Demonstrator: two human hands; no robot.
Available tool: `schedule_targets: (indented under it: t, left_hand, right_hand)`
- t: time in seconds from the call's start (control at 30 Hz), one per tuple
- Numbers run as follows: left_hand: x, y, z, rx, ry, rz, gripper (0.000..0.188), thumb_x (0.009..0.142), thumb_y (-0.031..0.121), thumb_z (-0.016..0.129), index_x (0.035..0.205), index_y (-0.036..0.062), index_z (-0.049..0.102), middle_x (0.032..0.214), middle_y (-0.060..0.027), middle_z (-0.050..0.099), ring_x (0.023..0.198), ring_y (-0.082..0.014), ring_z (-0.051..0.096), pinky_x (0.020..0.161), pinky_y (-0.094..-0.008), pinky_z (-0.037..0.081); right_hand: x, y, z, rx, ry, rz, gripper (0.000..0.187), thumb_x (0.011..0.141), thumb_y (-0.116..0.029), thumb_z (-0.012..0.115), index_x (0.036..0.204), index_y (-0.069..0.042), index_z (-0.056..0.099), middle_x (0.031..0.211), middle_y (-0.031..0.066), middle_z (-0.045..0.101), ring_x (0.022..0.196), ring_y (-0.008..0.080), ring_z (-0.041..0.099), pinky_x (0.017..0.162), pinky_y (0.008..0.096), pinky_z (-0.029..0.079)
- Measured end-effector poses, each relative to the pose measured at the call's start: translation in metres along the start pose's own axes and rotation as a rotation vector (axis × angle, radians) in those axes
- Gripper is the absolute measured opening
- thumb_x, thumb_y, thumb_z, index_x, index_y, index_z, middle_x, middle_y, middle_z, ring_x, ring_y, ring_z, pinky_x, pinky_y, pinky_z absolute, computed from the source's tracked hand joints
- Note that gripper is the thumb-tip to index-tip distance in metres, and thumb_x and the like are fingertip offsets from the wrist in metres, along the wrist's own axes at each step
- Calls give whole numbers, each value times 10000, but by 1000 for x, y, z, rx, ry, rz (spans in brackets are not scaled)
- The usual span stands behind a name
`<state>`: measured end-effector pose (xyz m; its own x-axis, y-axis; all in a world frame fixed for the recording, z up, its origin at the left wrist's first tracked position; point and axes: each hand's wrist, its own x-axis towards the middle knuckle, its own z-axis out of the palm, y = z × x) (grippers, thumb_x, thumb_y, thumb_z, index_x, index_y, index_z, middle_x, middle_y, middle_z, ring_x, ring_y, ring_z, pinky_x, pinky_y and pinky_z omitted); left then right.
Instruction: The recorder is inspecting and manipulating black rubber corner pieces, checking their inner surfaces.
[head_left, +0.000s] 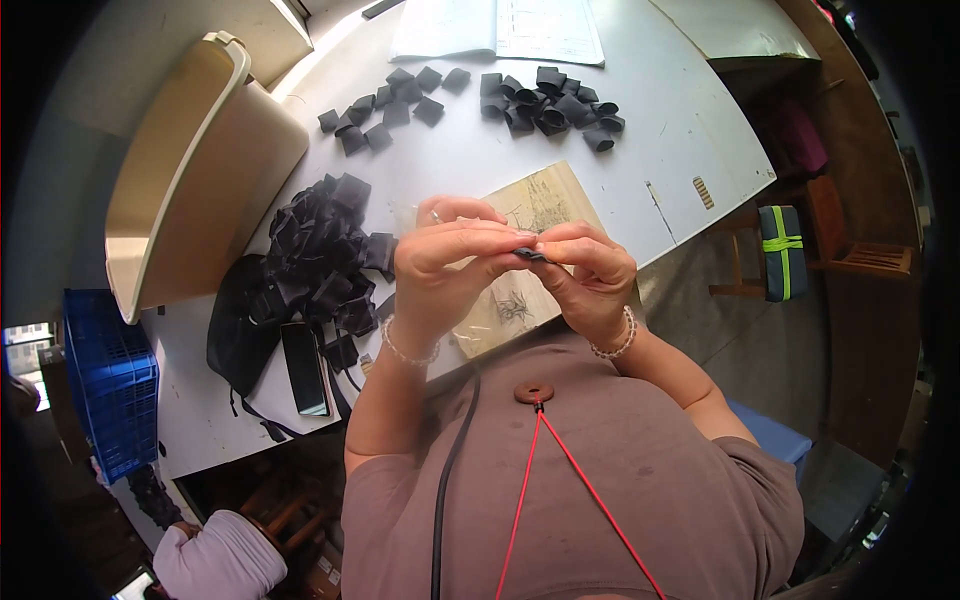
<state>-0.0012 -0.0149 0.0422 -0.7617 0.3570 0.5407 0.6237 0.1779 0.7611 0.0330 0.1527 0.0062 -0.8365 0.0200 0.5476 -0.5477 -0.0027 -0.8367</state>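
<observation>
My left hand [440, 262] and my right hand [592, 278] meet above a pale board. Between their fingertips they pinch a small dark fabric piece [530, 254], mostly hidden by the fingers. Both hands are closed on it. Beneath them, the board [548, 298] lies at a slant and bears small piles of thin dark slivers [513, 306], too fine to name. Left of my left hand is a heap of black fabric pieces [318, 235]. Farther back lie a group of flat black squares [397, 112] and a group of black folded loops [552, 108].
A phone [304, 368] lies by a black bag [240, 330] at the near left. A beige bin [210, 170] leans at the left edge, above a blue crate [110, 380]. An open booklet [500, 28] rests at the back. Another person [220, 560] is at the lower left.
</observation>
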Motion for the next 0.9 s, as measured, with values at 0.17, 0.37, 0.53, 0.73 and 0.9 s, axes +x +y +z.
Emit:
schedule_targets:
  t: [0.17, 0.37, 0.53, 0.73, 0.9]
  left_hand:
    - [-3, -10, 2, -128, 11, -11, 156, 721, 142, 726, 846, 53, 698, 818, -30, 697, 819, -167, 585, 839, -302, 408]
    - [-5, -6, 10, -220, 36, -40, 166, 717, 132, 737, 854, 49, 695, 847, -41, 693, 852, -177, 575, 828, -306, 419]
    - [-2, -3, 8, -122, 29, 6, 165, 700, 125, 749, 841, 54, 699, 815, -36, 681, 851, -183, 560, 822, -305, 422]
    - [-8, -24, 14, -324, 72, -13, 183, 660, 95, 760, 829, 56, 700, 817, -19, 667, 848, -181, 567, 754, -309, 453]
    - [-20, -25, 38, -664, 263, -90, 141, 773, 145, 691, 869, 44, 671, 844, -35, 661, 966, -225, 533, 858, -338, 427]
  right_hand:
    - [3, -4, 1, -24, -7, -18, 147, 718, 38, 702, 848, -10, 655, 818, 92, 642, 707, 154, 613, 617, 242, 484]
    - [2, -4, -2, -51, 9, -28, 148, 715, 44, 700, 845, -13, 659, 810, 90, 640, 705, 152, 611, 614, 242, 480]
    - [2, -4, -5, -44, -31, -2, 156, 713, 60, 696, 849, -9, 663, 800, 90, 634, 696, 147, 602, 614, 241, 473]
    - [7, -17, -9, -124, -26, -26, 152, 705, 57, 704, 838, 1, 656, 772, 87, 620, 673, 147, 592, 584, 240, 469]
    - [14, -21, -8, -194, -28, -134, 170, 696, 61, 708, 844, -4, 655, 777, 88, 614, 668, 152, 588, 575, 242, 468]
